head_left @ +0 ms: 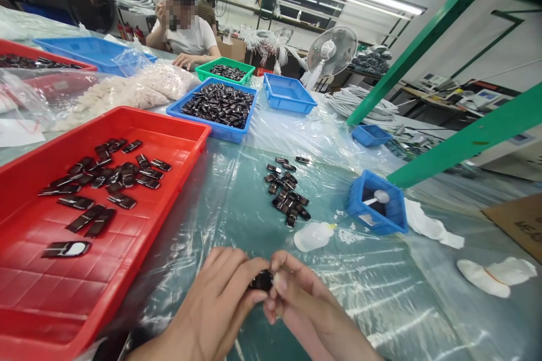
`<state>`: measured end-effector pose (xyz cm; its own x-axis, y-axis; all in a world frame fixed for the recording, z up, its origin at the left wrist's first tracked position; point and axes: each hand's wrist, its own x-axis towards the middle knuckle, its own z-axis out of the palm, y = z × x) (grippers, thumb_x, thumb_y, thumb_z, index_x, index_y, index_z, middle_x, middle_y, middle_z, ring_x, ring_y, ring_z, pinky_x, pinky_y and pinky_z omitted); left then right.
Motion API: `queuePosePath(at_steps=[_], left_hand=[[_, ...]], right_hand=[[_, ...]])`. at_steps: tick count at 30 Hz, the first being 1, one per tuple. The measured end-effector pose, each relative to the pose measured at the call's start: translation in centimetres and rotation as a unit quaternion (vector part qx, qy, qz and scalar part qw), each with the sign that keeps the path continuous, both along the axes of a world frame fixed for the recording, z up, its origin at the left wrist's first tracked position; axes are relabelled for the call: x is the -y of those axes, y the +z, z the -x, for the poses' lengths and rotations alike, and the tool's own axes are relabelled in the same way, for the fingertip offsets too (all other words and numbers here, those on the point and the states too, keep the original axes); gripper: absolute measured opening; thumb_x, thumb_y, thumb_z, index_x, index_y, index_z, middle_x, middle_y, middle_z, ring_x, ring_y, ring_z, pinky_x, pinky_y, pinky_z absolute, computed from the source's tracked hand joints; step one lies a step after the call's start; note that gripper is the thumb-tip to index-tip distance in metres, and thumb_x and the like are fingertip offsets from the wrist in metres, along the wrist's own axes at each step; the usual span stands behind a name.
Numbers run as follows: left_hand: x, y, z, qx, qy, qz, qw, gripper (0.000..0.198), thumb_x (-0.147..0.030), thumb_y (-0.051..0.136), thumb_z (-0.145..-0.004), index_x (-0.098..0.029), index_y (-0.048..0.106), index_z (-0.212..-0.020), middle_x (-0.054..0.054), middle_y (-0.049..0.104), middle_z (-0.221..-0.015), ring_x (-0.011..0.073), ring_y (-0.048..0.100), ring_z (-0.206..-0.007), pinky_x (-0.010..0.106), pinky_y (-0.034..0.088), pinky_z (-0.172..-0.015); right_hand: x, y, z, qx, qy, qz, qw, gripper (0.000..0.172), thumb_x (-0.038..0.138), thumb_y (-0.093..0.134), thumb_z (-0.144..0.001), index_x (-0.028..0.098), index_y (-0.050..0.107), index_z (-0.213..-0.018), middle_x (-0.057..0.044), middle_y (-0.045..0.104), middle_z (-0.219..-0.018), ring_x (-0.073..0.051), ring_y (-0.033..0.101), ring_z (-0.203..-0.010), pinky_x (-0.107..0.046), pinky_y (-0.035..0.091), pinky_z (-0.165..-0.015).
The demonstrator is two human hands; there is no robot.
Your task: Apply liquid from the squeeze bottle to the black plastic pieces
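Note:
My left hand (215, 299) and my right hand (302, 299) meet near the table's front edge, both pinched on one small glossy black part (261, 280) between the fingertips. Just beyond them lies a small white squeeze bottle (312, 236) on its side. A loose pile of the same black parts (287, 192) sits on the plastic-covered table farther out. To my left a big red tray (178, 141) holds several more black parts (105, 177).
A small blue bin (396, 215) with a white item stands right of the pile, white cloths (495, 276) beyond it. A blue tray of black parts (220, 104), an empty blue tray (289, 93) and a green tray (224, 70) lie farther back. A co-worker (186, 28) sits across; green frame bars (461, 141) cross at right.

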<state>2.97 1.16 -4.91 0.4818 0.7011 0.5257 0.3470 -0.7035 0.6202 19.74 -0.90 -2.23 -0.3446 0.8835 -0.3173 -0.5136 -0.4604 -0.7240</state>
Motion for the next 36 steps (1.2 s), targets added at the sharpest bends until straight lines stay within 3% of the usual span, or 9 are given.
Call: queuePosePath(at_steps=[8,11,15,17,20,23,26,29,36], left_hand=[[0.4,0.9,-0.1,-0.038,0.009,-0.108,0.993,0.031,-0.024,0.029,-0.104,-0.017,0.046,-0.129,0.003,0.058,-0.077,0.0176,0.050,-0.066,0.031,0.039,-0.068],[0.9,2.7,0.9,-0.122,0.120,-0.191,0.967,0.031,-0.018,0.039,-0.100,-0.018,0.047,-0.131,0.005,0.059,-0.082,0.0210,0.052,-0.076,0.038,0.037,-0.082],[0.2,4.7,4.1,-0.253,0.397,-0.183,0.863,0.055,-0.028,0.053,-0.093,-0.017,0.036,-0.144,0.018,0.054,-0.108,0.0420,0.050,-0.106,0.061,0.034,-0.091],[-0.5,5.0,5.4,-0.263,0.444,-0.169,0.839,0.060,-0.028,0.048,-0.094,-0.012,0.028,-0.148,0.023,0.043,-0.128,0.0498,0.030,-0.130,0.067,0.023,-0.103],[-1.1,4.3,5.1,-0.276,0.414,-0.164,0.851,0.061,-0.022,0.046,-0.094,-0.007,0.024,-0.149,0.027,0.034,-0.142,0.0484,0.012,-0.141,0.068,0.014,-0.109],[-1.2,2.3,1.9,-0.266,0.282,-0.171,0.906,0.045,-0.018,0.045,-0.094,-0.008,0.045,-0.138,0.027,0.051,-0.132,0.0478,0.035,-0.133,0.073,0.025,-0.101],[-1.8,0.5,-2.5,-0.248,0.177,-0.135,0.943,0.033,-0.014,0.046,-0.093,-0.014,0.060,-0.123,0.018,0.065,-0.119,0.0373,0.058,-0.115,0.060,0.043,-0.096],[-3.4,0.2,-6.0,-0.229,0.178,-0.092,0.953,0.028,-0.017,0.052,-0.094,-0.012,0.059,-0.120,0.013,0.069,-0.105,0.0279,0.068,-0.092,0.048,0.055,-0.079],[-6.5,2.2,-8.2,-0.112,0.199,0.030,0.973,0.018,-0.028,0.056,-0.095,-0.016,0.063,-0.105,0.005,0.065,-0.106,0.0214,0.065,-0.093,0.039,0.055,-0.080]], right_hand=[[0.2,-1.0,0.8,0.071,0.054,-0.052,0.995,0.039,0.055,0.070,-0.075,0.021,0.054,-0.086,0.005,0.046,-0.062,-0.009,0.048,-0.052,-0.021,0.044,-0.048],[1.0,-0.7,0.2,0.160,-0.005,-0.142,0.977,0.041,0.060,0.065,-0.078,0.021,0.057,-0.085,0.005,0.048,-0.060,-0.009,0.045,-0.047,-0.022,0.041,-0.043],[1.4,-0.1,-3.2,0.320,-0.219,-0.298,0.872,0.020,0.045,0.064,-0.085,0.026,0.062,-0.089,0.001,0.054,-0.071,-0.015,0.051,-0.067,-0.030,0.044,-0.064],[0.8,-0.3,-5.3,0.384,-0.311,-0.341,0.800,0.014,0.040,0.064,-0.086,0.029,0.059,-0.093,0.000,0.055,-0.081,-0.019,0.051,-0.078,-0.033,0.043,-0.072],[-0.4,-1.3,-7.2,0.473,-0.325,-0.331,0.749,0.033,0.029,0.066,-0.085,0.030,0.052,-0.115,-0.006,0.057,-0.108,-0.021,0.053,-0.091,-0.037,0.046,-0.077],[-1.3,-2.5,-7.4,0.526,-0.250,-0.310,0.752,0.052,0.029,0.069,-0.081,0.027,0.045,-0.127,-0.010,0.060,-0.120,-0.023,0.062,-0.096,-0.037,0.052,-0.074],[-1.7,-3.3,-7.1,0.545,-0.202,-0.307,0.753,0.039,0.032,0.064,-0.083,0.024,0.050,-0.119,-0.008,0.068,-0.109,-0.023,0.067,-0.094,-0.036,0.055,-0.076],[-1.7,-3.5,-7.1,0.556,-0.186,-0.311,0.748,0.026,0.032,0.059,-0.086,0.022,0.052,-0.110,-0.007,0.069,-0.099,-0.022,0.067,-0.090,-0.036,0.056,-0.077],[-1.2,-2.9,-6.9,0.577,-0.160,-0.302,0.742,0.025,0.035,0.057,-0.086,0.022,0.054,-0.107,-0.005,0.066,-0.090,-0.022,0.064,-0.080,-0.036,0.055,-0.069]])
